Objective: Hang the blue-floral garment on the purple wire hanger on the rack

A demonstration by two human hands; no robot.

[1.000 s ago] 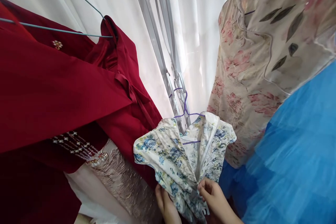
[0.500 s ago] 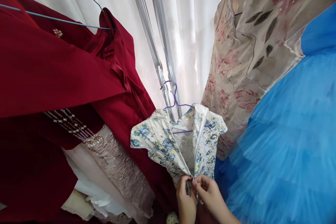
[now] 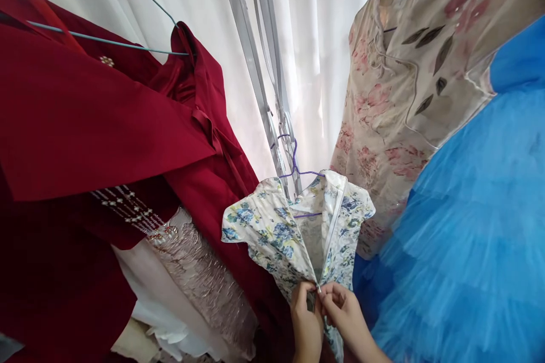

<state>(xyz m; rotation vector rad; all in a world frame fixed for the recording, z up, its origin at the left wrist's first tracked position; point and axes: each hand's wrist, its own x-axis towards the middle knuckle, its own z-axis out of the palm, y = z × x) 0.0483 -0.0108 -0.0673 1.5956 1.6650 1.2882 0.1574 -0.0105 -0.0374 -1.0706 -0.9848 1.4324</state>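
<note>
A white dress with blue and yellow flowers (image 3: 272,232) hangs on a purple wire hanger (image 3: 295,159). Its zip (image 3: 334,221) is undone from the neck down to my fingers, so the two edges form a V. My left hand (image 3: 307,320) pinches the dress fabric beside the bottom of that V. Right against it, my right hand (image 3: 346,313) is closed with thumb and forefinger at the zip, where the small pull appears to be; the fingers partly hide it. Below my hands more of the flowered cloth hangs down.
Dark red garments (image 3: 106,130) on a teal hanger (image 3: 106,39) crowd the left side, above a pinkish textured skirt (image 3: 213,278). To the right hang a beige floral dress (image 3: 374,108) and a blue tulle dress (image 3: 472,210). Metal poles (image 3: 251,39) stand before a white curtain (image 3: 315,39).
The view has shifted, so the garments and poles sit slightly farther right. Both hands keep their hold at the zip, and more flowered cloth shows beneath them.
</note>
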